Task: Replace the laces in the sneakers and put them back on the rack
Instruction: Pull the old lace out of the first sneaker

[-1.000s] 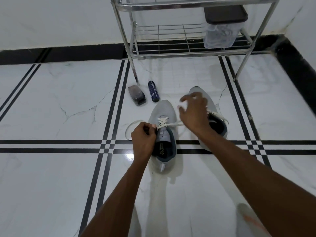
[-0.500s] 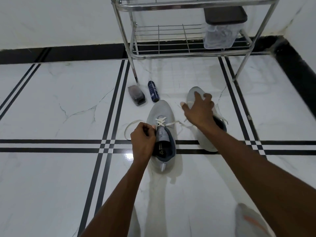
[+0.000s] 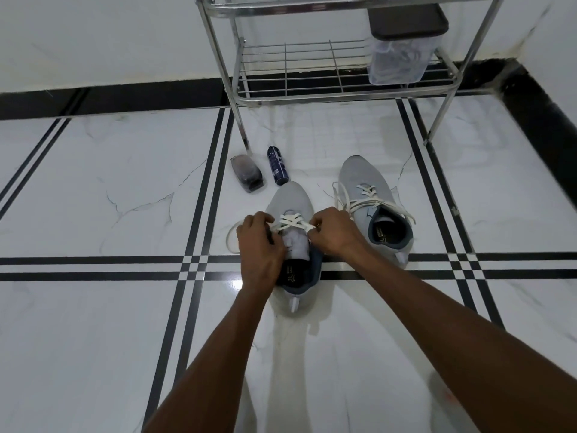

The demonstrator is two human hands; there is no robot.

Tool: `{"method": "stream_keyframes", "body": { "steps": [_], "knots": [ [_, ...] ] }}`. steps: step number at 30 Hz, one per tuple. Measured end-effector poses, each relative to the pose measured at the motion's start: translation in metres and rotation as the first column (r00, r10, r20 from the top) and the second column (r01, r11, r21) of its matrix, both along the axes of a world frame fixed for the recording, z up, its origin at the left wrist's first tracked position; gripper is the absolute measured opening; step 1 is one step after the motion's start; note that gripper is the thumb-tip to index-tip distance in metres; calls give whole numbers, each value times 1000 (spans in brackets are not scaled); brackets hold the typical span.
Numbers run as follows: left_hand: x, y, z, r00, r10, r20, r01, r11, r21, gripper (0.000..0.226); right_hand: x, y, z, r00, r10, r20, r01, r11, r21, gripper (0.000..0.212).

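Two grey sneakers stand on the white floor. The near sneaker [image 3: 292, 200] carries a white lace [image 3: 288, 225] crossed over its tongue, with a loose loop trailing to its left. My left hand [image 3: 260, 245] pinches the lace at the sneaker's left side. My right hand [image 3: 332, 234] pinches the lace at the sneaker's right side. The second sneaker [image 3: 363, 182] stands to the right, its own white lace [image 3: 370, 201] threaded and hanging loose. The metal rack [image 3: 312, 95] stands behind them against the wall.
A clear container with a dark lid [image 3: 402, 54] sits on the rack's lower shelf. A dark spray can [image 3: 277, 165] and a small clear box [image 3: 247, 176] lie on the floor by the rack's left leg. Black tile lines cross the floor.
My right hand came back from above the right sneaker to the near sneaker's right side and now pinches the lace. My left hand stayed at the left side.
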State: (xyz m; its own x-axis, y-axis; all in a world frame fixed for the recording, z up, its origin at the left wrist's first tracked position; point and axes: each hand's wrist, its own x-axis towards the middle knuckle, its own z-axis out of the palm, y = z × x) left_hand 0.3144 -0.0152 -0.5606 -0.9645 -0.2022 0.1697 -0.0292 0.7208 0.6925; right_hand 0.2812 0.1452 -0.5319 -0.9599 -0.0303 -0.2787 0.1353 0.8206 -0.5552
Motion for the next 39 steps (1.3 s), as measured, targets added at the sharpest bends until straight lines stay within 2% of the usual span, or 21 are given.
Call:
{"method": "stream_keyframes", "body": {
  "steps": [2, 4, 9, 11, 12, 14, 15, 16, 18, 20, 23, 25, 27, 28, 29, 30, 32, 34, 36, 37, 39],
  "knots": [
    [-4, 7, -1, 983, -180, -25, 172, 966, -193, 23, -1, -2, 2, 1000, -5, 5, 5, 999, -41, 17],
    [-10, 10, 1, 970, -242, 2, 229, 915, -332, 16, -4, -2, 3, 1000, -1, 18, 2, 998, -57, 20],
    [-24, 10, 6, 941, -334, 56, 321, 824, -467, 15, -4, 1, 5, 998, -1, 64, 8, 994, -111, 18],
    [-22, 6, 4, 987, -161, 15, 154, 909, -387, 17, -4, 3, 5, 997, -33, 70, 43, 989, -143, 17],
    [-21, 3, 5, 999, 48, -5, -48, 970, -239, 18, -4, 4, 5, 996, -48, 72, 58, 987, -150, 16],
    [-21, -6, 9, 905, 421, 55, -423, 906, 18, 19, -2, 4, 5, 996, -56, 74, 67, 986, -152, 16],
    [-21, -10, 10, 889, 457, 39, -458, 888, 34, 21, -1, 4, 5, 996, -53, 73, 64, 986, -152, 17],
    [-20, -12, 11, 922, 388, -14, -387, 922, 29, 24, 0, 4, 5, 996, -47, 72, 58, 987, -153, 18],
    [-17, -9, 11, 996, 41, -73, -43, 999, -25, 30, 1, 3, 6, 996, -47, 73, 58, 987, -151, 21],
    [-15, -2, 6, 973, -228, 21, 227, 951, -210, 28, 0, 2, 8, 997, -45, 70, 55, 988, -147, 20],
    [-18, 6, 2, 947, -304, 102, 318, 853, -415, 18, 0, 2, 8, 997, -25, 75, 36, 987, -156, 16],
    [-20, 6, 5, 969, -247, 3, 230, 900, -370, 13, 0, 4, 5, 996, -38, 79, 50, 986, -156, 16],
    [-24, -5, 16, 985, 133, -113, -142, 987, -69, 12, -2, 7, 4, 995, -63, 80, 75, 985, -153, 19],
    [-29, -15, 22, 924, 373, -84, -365, 926, 95, 12, -2, 8, 3, 995, -67, 74, 77, 987, -143, 20],
    [-34, -24, 26, 846, 533, -13, -526, 838, 144, 15, -3, 9, 4, 995, -68, 68, 77, 988, -136, 20],
    [-35, -30, 29, 800, 600, 30, -600, 797, 64, 22, -2, 9, 5, 995, -68, 71, 77, 987, -139, 20],
    [-31, -33, 28, 873, 486, -49, -488, 870, -68, 37, -3, 6, 7, 996, -58, 70, 68, 986, -150, 18],
    [-25, -19, 23, 988, 126, -92, -138, 981, -135, 39, -2, 4, 8, 996, -49, 69, 58, 988, -143, 18],
    [-19, 0, 11, 983, -178, 47, 184, 949, -257, 31, -2, 3, 8, 997, -38, 66, 47, 989, -137, 18],
    [-18, 6, 5, 964, -247, 97, 265, 912, -315, 26, -1, 3, 8, 997, -33, 67, 42, 989, -140, 18],
    [-21, 11, 3, 960, -262, 98, 280, 889, -362, 14, 0, 4, 7, 997, -24, 67, 34, 989, -144, 20]
  ]
}}
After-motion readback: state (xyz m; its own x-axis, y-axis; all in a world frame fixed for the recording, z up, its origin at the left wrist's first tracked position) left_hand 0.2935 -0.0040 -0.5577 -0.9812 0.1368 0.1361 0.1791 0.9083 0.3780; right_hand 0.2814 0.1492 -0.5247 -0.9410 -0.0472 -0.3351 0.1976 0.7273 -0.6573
